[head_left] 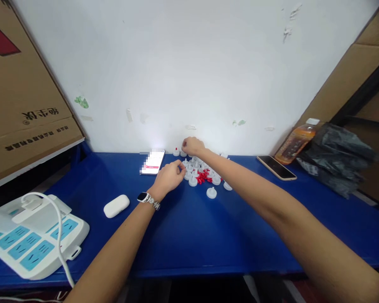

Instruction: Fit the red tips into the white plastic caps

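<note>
White translucent nozzle caps (193, 181) lie in a loose heap in the middle of the table, around a small pile of red tips (204, 176). My left hand (169, 176), wearing a watch (143, 197), is at the heap's left edge with thumb and forefinger pinched together; what they hold, if anything, is too small to make out. By the wall, my right hand (193, 146) has its fingers curled just above a white cap. Its fingertips partly hide what is there. Left of it stands a white cap with a red tip (176, 151).
A lit phone (153, 162), a white oval case (116, 206) and a power strip (38, 240) with a cable lie to the left. On the right are another phone (277, 168), a drink bottle (297, 142) and a black plastic bag (337, 155). The wall (192, 75) bounds the blue table (189, 235).
</note>
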